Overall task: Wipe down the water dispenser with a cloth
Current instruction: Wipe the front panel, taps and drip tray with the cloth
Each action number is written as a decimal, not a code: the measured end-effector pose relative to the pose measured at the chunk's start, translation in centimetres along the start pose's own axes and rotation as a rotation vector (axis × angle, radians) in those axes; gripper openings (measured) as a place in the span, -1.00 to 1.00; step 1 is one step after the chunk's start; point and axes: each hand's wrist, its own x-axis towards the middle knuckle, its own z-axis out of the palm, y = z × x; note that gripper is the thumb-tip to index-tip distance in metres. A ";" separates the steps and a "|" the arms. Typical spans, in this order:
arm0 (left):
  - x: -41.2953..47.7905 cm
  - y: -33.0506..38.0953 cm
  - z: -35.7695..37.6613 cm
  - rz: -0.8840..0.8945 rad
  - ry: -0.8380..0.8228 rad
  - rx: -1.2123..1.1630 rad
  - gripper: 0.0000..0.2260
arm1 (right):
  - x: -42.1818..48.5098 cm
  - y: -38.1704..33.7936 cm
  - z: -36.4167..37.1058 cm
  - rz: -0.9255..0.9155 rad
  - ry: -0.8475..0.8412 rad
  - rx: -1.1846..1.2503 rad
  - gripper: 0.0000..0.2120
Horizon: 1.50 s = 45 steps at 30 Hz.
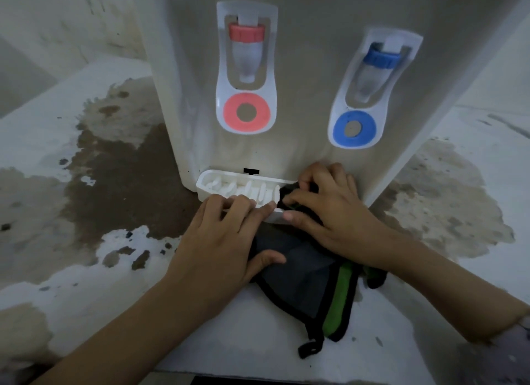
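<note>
Cloth (304, 272) trails from the tray (209, 184) at the dispenser (309, 143) foot; your right hand (335, 209) pinches a wad into the tray's right end, while your left hand (218, 238) lies flat-fingered on the rim, likely steadying it.

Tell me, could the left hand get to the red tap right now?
Probably yes. The left hand holds nothing, fingers resting on the drip tray, and the red tap sits higher up with nothing between. The right hand grips the cloth.

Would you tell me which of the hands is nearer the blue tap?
Right. The right hand sits below the blue tap, gripping the cloth; the left hand rests further left on the tray.
</note>
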 end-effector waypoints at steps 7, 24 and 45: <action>-0.1 0.2 -0.1 -0.042 0.010 -0.028 -0.34 | -1.3 0.1 -1.8 0.065 0.152 0.329 -0.75; 1.1 1.6 -0.6 0.062 -0.041 -0.038 -0.35 | -3.4 1.9 -4.0 -0.069 0.146 -0.320 -0.80; 0.5 2.7 0.1 0.050 -0.075 -0.027 -0.30 | 0.1 0.5 -1.9 -0.021 -0.162 -0.404 -0.66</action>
